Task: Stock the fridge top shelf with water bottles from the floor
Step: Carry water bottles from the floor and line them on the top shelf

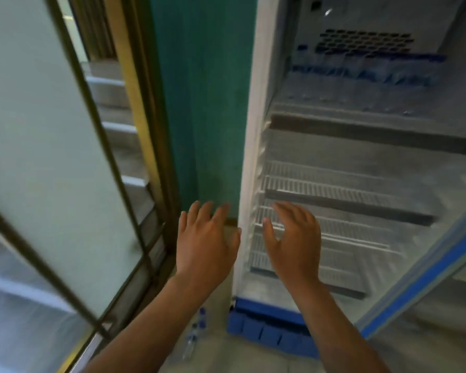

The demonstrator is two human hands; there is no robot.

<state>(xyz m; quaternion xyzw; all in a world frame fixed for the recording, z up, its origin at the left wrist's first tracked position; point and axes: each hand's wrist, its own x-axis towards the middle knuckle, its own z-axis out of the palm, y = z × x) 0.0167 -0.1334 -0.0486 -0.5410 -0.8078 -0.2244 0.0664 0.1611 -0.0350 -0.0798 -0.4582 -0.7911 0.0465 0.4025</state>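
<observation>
The white fridge stands open in front of me. On its top shelf, a row of water bottles with blue caps lines the back. The lower wire shelves hold nothing. A few water bottles with blue caps stand on the floor left of the fridge's blue base, below my left forearm. My left hand hovers open beside the fridge's left edge. My right hand hovers open in front of the lower shelves. Neither hand holds anything.
The fridge door with a blue edge swings out at the right. A glass door with a dark metal frame stands at the left, stairs behind it. A teal wall runs between that door and the fridge.
</observation>
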